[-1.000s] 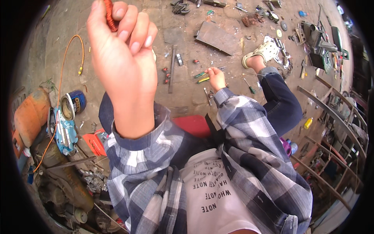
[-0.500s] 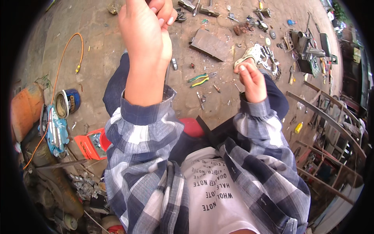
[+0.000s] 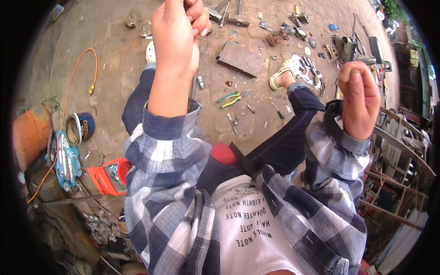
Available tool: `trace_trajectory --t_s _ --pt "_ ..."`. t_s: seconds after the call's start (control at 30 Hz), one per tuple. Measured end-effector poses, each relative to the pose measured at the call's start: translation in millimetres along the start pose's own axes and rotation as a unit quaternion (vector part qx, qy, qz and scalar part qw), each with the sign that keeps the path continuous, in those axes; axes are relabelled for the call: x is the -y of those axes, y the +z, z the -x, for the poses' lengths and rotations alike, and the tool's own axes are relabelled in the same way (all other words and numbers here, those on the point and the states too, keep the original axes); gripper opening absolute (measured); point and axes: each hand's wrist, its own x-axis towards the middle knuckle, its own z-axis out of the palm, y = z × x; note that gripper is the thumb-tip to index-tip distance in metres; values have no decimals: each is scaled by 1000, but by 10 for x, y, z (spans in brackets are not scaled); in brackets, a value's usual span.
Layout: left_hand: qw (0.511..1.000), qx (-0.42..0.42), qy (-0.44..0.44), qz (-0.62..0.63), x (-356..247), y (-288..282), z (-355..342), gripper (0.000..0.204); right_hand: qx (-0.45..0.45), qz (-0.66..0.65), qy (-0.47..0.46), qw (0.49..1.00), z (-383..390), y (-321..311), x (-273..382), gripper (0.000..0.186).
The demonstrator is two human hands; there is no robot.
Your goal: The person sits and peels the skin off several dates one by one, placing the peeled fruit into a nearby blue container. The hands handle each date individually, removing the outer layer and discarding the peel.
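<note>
My left hand (image 3: 178, 39) is raised at the top edge, fingers curled round what was an orange coil a second ago; little of it now shows. My right hand (image 3: 360, 98) is lifted at the right, thumb and fingertips pinched, whatever they hold too small to make out. Below and between them on the paved ground lie yellow-green pliers (image 3: 231, 100), a green-handled screwdriver (image 3: 277, 111) and a small metal block (image 3: 200, 82), with a dark metal plate (image 3: 239, 59) farther forward.
My legs (image 3: 302, 103) are spread. Left stand an orange cord (image 3: 68, 91), a blue tin (image 3: 86, 128), an orange plastic box (image 3: 103, 176) and a terracotta-coloured vessel (image 3: 30, 133). Right are a metal frame (image 3: 403, 151) and heaped metal parts (image 3: 346, 48). Hammers (image 3: 238, 20) lie ahead.
My right hand has risen from over the pliers and swung out to the right, still pinched. My left hand has moved rightward at the top, still closed.
</note>
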Motion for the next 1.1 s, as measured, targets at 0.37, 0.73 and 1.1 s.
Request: trace_trajectory --t_s 0.37,0.73,1.1 --pt "999 36 -17 -37 39 83 -28 36 19 -15 -101 995 -162 -142 157 19" --pt "998 37 -21 -54 58 73 -19 34 52 33 -68 996 -165 48 91 17" --pt "995 43 -32 -84 231 90 -50 34 54 55 -42 996 -134 58 154 16"
